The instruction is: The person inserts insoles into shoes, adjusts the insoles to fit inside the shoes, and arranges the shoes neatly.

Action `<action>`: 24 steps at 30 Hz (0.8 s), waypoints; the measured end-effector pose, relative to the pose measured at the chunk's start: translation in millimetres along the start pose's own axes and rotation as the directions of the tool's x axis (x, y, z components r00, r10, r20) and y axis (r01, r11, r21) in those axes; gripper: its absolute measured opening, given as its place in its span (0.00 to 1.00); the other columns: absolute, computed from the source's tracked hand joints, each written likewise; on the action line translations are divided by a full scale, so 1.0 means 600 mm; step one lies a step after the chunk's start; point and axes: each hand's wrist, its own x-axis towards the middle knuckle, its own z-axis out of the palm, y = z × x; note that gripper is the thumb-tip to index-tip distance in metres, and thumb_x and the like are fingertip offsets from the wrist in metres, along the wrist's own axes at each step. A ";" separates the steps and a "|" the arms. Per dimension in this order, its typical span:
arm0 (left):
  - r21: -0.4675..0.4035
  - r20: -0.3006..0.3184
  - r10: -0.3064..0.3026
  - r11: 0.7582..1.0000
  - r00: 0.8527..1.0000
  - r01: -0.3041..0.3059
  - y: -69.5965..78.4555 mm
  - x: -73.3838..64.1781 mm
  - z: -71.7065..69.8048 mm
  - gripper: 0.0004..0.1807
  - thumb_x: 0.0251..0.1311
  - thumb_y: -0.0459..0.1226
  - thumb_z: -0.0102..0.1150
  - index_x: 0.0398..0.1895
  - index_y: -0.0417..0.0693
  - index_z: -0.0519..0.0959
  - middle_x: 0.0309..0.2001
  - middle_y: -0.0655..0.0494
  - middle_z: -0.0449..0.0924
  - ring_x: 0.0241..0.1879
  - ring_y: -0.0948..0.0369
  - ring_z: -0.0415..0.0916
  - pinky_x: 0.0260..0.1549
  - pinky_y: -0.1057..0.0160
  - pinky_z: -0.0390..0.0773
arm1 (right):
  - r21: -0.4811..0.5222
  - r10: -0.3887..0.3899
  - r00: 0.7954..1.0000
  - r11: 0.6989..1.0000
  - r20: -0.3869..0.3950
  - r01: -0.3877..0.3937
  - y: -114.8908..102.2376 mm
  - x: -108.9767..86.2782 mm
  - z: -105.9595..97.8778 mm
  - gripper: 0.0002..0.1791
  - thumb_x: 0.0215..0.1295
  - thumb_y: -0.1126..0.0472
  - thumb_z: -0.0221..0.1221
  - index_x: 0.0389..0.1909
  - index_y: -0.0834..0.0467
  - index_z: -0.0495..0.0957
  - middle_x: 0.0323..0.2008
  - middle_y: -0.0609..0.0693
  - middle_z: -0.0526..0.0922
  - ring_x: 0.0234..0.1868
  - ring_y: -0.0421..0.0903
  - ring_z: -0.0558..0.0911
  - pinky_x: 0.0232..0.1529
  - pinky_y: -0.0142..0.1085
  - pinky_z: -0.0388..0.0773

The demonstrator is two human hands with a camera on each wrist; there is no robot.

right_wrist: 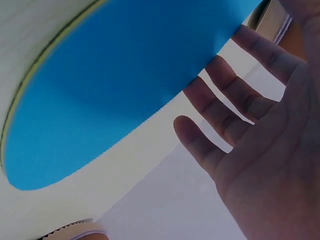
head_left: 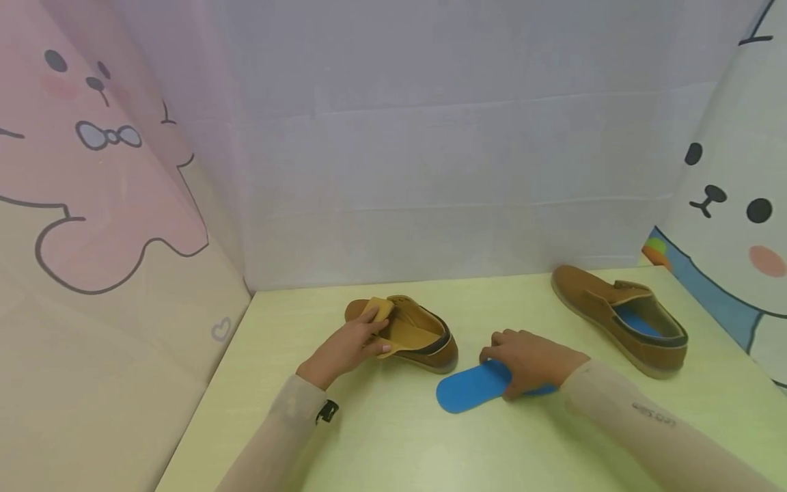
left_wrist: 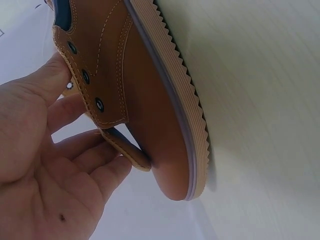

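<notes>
My left hand (head_left: 347, 345) holds a brown shoe (head_left: 443, 355) open at its lacing, with the sole down on the table. In the left wrist view the thumb lies at the flap with metal eyelets (left_wrist: 86, 76) and the fingers hold the folded-out tongue (left_wrist: 132, 152). To the right, my right hand (head_left: 531, 359) grips a blue insole (head_left: 470, 388) across its width, over the table. In the right wrist view fingertips (right_wrist: 197, 92) meet one long edge of the insole, while the thumb's tip is out of sight.
A second brown shoe (head_left: 590, 297) stands at the back right of the pale table (head_left: 381, 444), with a blue insole (head_left: 636, 321) inside it. Behind hangs a white curtain (head_left: 430, 171); printed cloth (head_left: 111, 273) closes off the left side.
</notes>
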 end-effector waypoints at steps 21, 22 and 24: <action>-0.011 0.005 -0.012 1.000 1.000 0.012 0.000 0.000 -0.001 0.34 0.70 0.50 0.59 0.71 0.37 0.70 0.75 0.30 0.53 0.72 0.39 0.60 0.65 0.46 0.69 | -0.384 -0.276 0.953 0.899 -0.126 0.210 0.029 0.009 -0.017 0.34 0.40 0.58 0.80 0.52 0.49 0.80 0.48 0.49 0.78 0.51 0.52 0.75 0.53 0.52 0.74; -0.014 0.003 -0.011 1.000 1.000 0.011 0.000 0.000 0.000 0.34 0.70 0.49 0.59 0.71 0.37 0.70 0.75 0.30 0.53 0.72 0.39 0.60 0.65 0.46 0.69 | -0.389 -0.288 0.949 0.895 -0.130 0.218 0.030 0.010 -0.015 0.34 0.40 0.58 0.81 0.53 0.48 0.80 0.49 0.49 0.78 0.52 0.53 0.75 0.53 0.53 0.74; -0.015 0.002 -0.011 1.000 1.000 0.011 0.000 -0.001 0.000 0.34 0.70 0.50 0.59 0.71 0.37 0.70 0.75 0.30 0.53 0.71 0.39 0.60 0.65 0.45 0.68 | -0.400 -0.312 0.940 0.886 -0.140 0.235 0.032 0.014 -0.011 0.35 0.40 0.58 0.82 0.54 0.46 0.80 0.51 0.51 0.78 0.54 0.54 0.75 0.53 0.53 0.74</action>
